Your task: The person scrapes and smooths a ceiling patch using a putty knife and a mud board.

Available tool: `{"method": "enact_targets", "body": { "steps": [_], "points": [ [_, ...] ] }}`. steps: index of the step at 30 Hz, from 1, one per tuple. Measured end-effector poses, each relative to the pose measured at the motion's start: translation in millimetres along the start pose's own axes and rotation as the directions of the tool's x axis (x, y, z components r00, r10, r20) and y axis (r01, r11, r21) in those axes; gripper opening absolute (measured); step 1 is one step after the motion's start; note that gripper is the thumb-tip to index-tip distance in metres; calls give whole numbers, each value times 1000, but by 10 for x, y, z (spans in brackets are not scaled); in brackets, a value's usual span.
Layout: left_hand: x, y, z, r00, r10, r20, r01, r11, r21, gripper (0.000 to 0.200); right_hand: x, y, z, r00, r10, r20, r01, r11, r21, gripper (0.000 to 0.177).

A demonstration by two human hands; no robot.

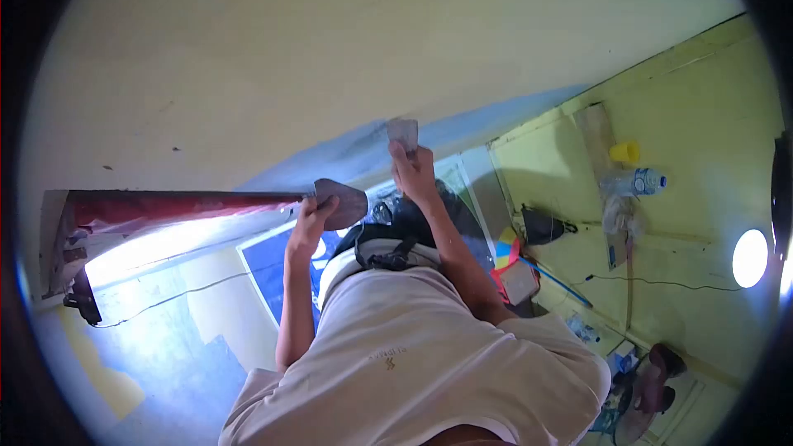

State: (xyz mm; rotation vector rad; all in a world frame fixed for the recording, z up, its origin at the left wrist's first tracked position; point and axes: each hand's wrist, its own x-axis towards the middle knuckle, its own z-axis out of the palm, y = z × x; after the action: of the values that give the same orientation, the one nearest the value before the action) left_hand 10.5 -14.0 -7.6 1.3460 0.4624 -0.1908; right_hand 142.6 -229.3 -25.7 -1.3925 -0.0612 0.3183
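My right hand (415, 172) is closed around a putty knife (403, 134), its flat grey blade up against the pale wall (322, 49). Around the blade, a blue-grey patch (496, 120) runs along the lower part of this wall. Lower and to the left, my left hand (312, 223) grips a broad, dark grey-brown plate (345, 203) by its edge. Its exact kind does not show, and the fingers hide part of it. The plate is apart from the putty knife.
A red-lined opening (182, 208) with bright light is at left. On the yellow-green wall side at right are a plastic bottle (644, 182), a yellow cup (625, 152) and a black bag (543, 225). A cable (190, 289) trails at lower left.
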Motion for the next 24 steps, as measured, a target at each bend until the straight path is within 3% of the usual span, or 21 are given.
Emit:
{"method": "enact_targets", "body": {
  "steps": [4,7,11,14,15,17,20,24],
  "points": [
    [-29,-37,-3,1000,7,-23,-6,998,65,26,-13,142,-22,1000,-23,4,24,998,-60,45],
    [-68,31,82,998,-43,-44,38,994,-102,24,29,-2,12,998,-43,48,42,999,17,45],
    [-45,-19,37,999,-19,-42,17,998,-61,21,-2,81,-13,999,26,30,-28,998,50,44],
    [54,-245,-115,995,14,-103,-13,1000,14,29,-36,-182,54,996,66,57,-70,995,77,44],
    [13,-92,-60,999,4,-43,-4,1000,-7,29,-71,-129,43,998,46,32,-47,998,35,44],
    [-7,47,39,997,48,-67,-52,996,-67,27,1,26,34,1000,-22,-8,21,999,-47,43],
    [15,39,46,993,-25,-118,9,991,-133,26,25,-32,7,999,7,48,-9,999,40,44],
    [-31,15,58,990,-53,-133,46,997,-55,29,3,77,-25,996,77,49,-78,996,33,45]
  ]
}}
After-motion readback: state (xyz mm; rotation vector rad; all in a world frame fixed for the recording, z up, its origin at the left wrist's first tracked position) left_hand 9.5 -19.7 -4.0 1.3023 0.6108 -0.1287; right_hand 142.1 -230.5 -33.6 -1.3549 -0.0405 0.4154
